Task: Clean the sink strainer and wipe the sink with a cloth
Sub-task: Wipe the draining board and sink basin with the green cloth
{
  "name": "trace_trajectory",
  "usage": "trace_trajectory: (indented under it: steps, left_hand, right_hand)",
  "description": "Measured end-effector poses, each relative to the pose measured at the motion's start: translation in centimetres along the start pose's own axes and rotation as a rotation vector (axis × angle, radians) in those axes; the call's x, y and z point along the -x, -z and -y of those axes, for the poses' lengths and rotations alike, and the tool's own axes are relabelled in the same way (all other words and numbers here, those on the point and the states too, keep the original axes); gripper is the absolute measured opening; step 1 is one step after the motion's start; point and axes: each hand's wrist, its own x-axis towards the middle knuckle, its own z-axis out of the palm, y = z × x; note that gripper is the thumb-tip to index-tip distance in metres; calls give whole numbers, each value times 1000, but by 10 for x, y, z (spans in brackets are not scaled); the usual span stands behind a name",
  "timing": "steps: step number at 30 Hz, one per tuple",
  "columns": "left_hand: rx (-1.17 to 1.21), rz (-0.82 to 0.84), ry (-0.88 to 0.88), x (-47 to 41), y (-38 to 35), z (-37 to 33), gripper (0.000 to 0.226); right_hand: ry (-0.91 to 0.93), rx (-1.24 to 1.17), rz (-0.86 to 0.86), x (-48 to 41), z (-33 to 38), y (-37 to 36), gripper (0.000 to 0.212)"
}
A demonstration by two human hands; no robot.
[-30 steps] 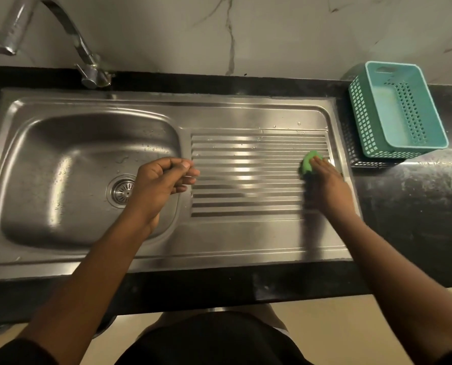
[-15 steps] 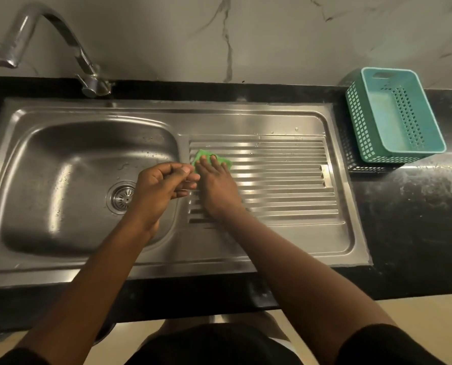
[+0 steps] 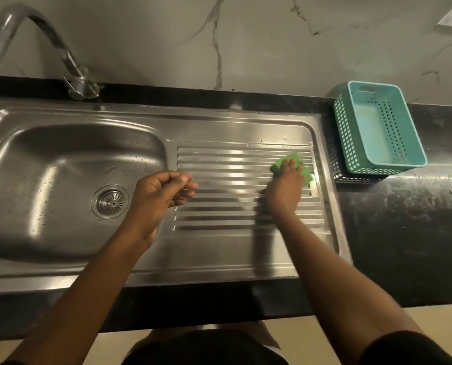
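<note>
A steel sink [image 3: 61, 143] fills the left, with a round strainer [image 3: 111, 202] seated in its drain. To its right lies the ribbed drainboard [image 3: 227, 164]. My right hand [image 3: 284, 191] presses a green cloth [image 3: 290, 159] flat onto the far right of the ribs; the cloth shows only around my fingertips. My left hand [image 3: 161, 196] hovers over the basin's right rim with its fingers curled shut and nothing visible in them.
A curved tap [image 3: 48, 30] stands at the back left. A teal plastic basket [image 3: 380, 127] sits on the black counter [image 3: 404, 219] right of the drainboard, on a dark basket. A marble wall [image 3: 246, 35] runs behind.
My right hand has swept the green cloth from the left end of the drainboard to its right end, after coming from the right a second ago. My left hand has stayed put.
</note>
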Motion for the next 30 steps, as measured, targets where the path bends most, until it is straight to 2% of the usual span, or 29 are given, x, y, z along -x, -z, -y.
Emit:
trace_trajectory:
  steps: [2, 7, 11, 13, 16, 18, 19, 21, 23, 27, 30]
  left_hand:
    - [0, -2, 1, 0, 2, -1, 15]
    - [0, -48, -14, -1, 5, -7, 16]
    - [-1, -42, -36, -1, 2, -10, 16]
    - [8, -40, -29, -1, -1, -9, 15]
    - [9, -32, -29, -2, -4, -5, 16]
    - [12, -21, -23, -2, -6, -2, 16]
    - [17, -18, -21, -1, -6, -1, 16]
    - [20, -14, -22, -1, -5, 1, 16]
    - [20, -14, -24, -2, -3, 1, 16]
    - [25, -25, -21, -4, -3, -3, 15]
    - [38, -43, -48, -4, -5, -9, 14]
  right_hand:
    - [76, -60, 68, 27, 45, -20, 57]
    - [481, -65, 284, 74, 131, -46, 69]
    - [701, 23, 319, 45, 83, -24, 62]
    - [648, 63, 278, 27, 32, -5, 59]
    - [444, 128, 137, 1, -52, 34, 58]
    - [374, 162, 103, -11, -82, 50, 57]
    - [323, 155, 77, -14, -83, 49, 50]
    - [159, 81, -23, -10, -56, 35, 29]
    - [126, 25, -33, 10, -13, 15, 18]
    - [478, -101, 120, 68, 81, -24, 26]
    - [716, -105, 255, 91, 136, -40, 44]
